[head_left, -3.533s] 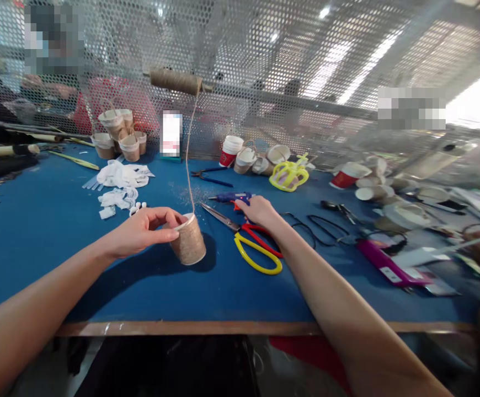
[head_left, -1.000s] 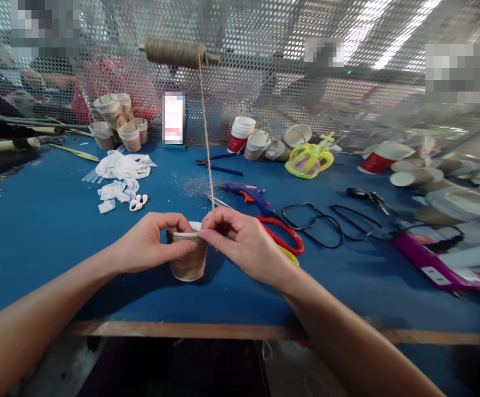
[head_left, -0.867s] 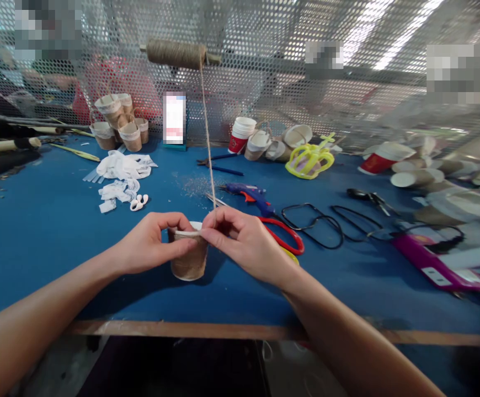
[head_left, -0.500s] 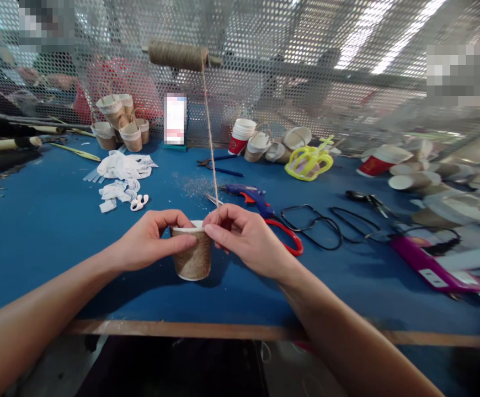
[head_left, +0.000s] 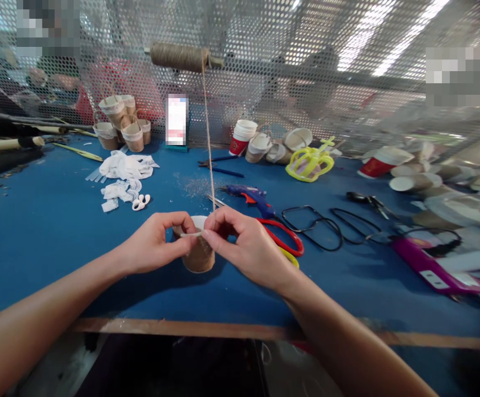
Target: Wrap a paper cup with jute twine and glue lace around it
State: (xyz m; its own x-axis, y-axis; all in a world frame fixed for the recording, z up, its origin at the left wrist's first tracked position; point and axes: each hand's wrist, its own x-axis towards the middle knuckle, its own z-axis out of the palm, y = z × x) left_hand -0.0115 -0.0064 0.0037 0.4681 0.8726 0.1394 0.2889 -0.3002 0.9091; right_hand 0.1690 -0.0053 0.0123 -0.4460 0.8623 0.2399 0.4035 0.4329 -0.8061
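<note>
A twine-wrapped paper cup (head_left: 199, 260) stands between my hands near the front of the blue table (head_left: 111, 292), its open top facing up and slightly tilted. My left hand (head_left: 155, 242) pinches its near rim, thumb outside and fingers over the inside. At the right of the rim, my right hand (head_left: 242, 240) is closed on a strand of twine (head_left: 209, 138) and touches the cup. That strand runs up, taut, to a twine spool (head_left: 177, 57) mounted on the mesh. Fingertips hide part of the rim.
Beyond my right hand lie red-handled scissors (head_left: 287, 234), a blue glue gun (head_left: 250, 197) and pliers (head_left: 223, 165). White lace (head_left: 126, 164) is at left, near stacked wrapped cups (head_left: 132, 137). A yellow crown-shaped basket (head_left: 309, 162), black cables (head_left: 320, 231) and a purple power strip (head_left: 434, 267) occupy the right.
The cup has tipped, showing more of its inside, and its base has shifted slightly right and up. My right fingers and the twine have moved slightly left along the rim.
</note>
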